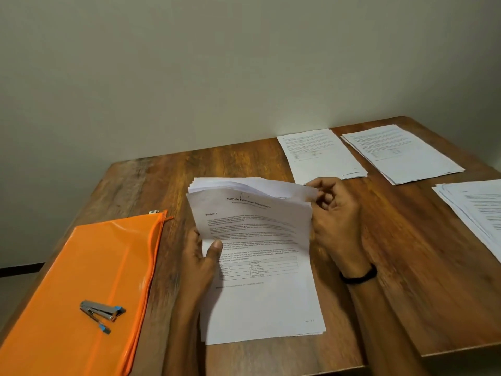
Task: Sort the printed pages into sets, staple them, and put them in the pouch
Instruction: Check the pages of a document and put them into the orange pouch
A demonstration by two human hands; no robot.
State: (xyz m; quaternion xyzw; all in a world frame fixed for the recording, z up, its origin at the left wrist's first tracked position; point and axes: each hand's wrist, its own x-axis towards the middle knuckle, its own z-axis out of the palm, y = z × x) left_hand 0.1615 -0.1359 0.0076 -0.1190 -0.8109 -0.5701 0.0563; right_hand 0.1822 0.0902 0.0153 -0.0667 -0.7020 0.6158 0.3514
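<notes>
We hold the stack of printed pages (260,267) mid-table, left hand (200,261) gripping its left edge, right hand (333,213) pinching the top right corner, orange pouch (81,267) with stapler (101,313) toward the table's left edge.

Plain, matte, pale grey-green wall (189,63) across the whole upper half, from 9 through 12 to 3 o'clock, evenly toned. Below it, a wooden worktop (230,158), warm brown with dark streaky grain and a worn, paler patch toward 10 o'clock. Far edge set against the wall, rising toward 2 o'clock; near edge showing at 5 o'clock. At 8 to 9 o'clock, past the worktop's left edge, a dark skirting strip (19,268) along the foot of the wall and a slice of dull brown floor (19,291). Soft, dim, even light throughout.
</notes>
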